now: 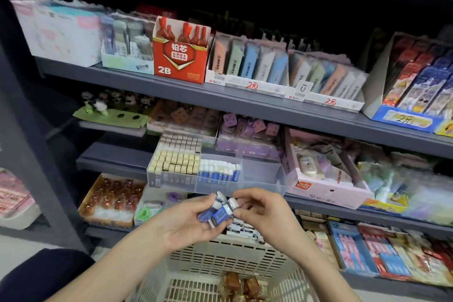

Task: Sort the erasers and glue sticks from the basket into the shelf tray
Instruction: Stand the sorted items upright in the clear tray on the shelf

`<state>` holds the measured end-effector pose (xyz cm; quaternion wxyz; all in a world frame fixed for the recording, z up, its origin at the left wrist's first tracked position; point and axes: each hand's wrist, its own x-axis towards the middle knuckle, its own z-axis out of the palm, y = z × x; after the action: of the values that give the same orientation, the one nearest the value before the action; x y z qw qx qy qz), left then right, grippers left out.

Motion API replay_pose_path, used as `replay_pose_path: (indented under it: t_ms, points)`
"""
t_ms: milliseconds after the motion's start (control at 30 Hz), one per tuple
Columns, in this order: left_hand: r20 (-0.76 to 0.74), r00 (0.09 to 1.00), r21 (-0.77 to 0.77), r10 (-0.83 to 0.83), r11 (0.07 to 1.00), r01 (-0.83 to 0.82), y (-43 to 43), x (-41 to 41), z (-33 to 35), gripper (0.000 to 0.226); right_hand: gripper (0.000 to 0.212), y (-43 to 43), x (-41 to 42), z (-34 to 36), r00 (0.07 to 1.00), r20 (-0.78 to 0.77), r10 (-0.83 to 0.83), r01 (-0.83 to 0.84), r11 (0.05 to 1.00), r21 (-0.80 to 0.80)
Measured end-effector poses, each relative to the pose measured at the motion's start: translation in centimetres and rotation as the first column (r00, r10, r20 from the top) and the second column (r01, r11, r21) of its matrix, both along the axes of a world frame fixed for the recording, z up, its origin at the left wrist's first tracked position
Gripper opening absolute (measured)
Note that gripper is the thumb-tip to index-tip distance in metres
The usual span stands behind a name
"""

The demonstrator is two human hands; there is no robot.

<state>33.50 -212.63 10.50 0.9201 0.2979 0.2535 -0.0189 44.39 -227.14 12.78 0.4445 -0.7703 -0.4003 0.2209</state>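
A red 2B pencil-lead box (181,61) stood on the top grey shelf board (147,86). A pale box of small packs (125,56) touched its left side. To its right was a white display box of pastel packs (247,66), then a second display box (326,81), each marked with a red handwritten price. Farther right leaned a blue-fronted carton (407,120) holding red and blue patterned packs. One shelf down, panda figurines (110,102) sat on a green card, purple packets (250,130) lay mid-shelf, and a pink box (328,189) stood to the right. At the lower left lay a tray of amber pieces (110,198).

right slot of the clear tray (266,180) sitting open, shelf edge (269,115) hanging low above, pink box (327,190) crowding its right, erasers (176,159) packing the left
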Motion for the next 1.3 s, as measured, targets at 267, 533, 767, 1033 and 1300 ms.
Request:
replay_pose_path:
  t_ms: [267,533,767,1033,1300]
  points:
    - [0.060,0.994,0.040,-0.088,0.995,0.086,2.1,3.1,1.8,0.027,0.037,0.9,3.0,2.4,0.965,0.256,0.065,-0.065,0.998,-0.008]
    - [0.048,0.988,0.157,0.145,0.976,-0.151,7.0,5.3,2.8,0.006,0.026,5.2,8.8,2.9,0.759,0.640,0.117,0.191,0.900,-0.392]
    - [0.080,0.973,0.174,0.215,0.958,-0.226,9.0,5.3,3.2,0.005,0.027,10.0,9.7,0.5,0.677,0.678,0.286,0.243,0.782,-0.574]
    - [0.091,0.977,0.225,0.192,0.952,-0.208,8.0,5.6,3.2,0.009,0.022,11.0,9.5,-1.0,0.644,0.716,0.270,0.295,0.776,-0.558]
    - [0.059,0.983,0.242,0.174,0.953,-0.183,6.8,6.0,2.9,0.013,0.026,10.4,9.4,-1.4,0.566,0.784,0.255,0.362,0.778,-0.514]
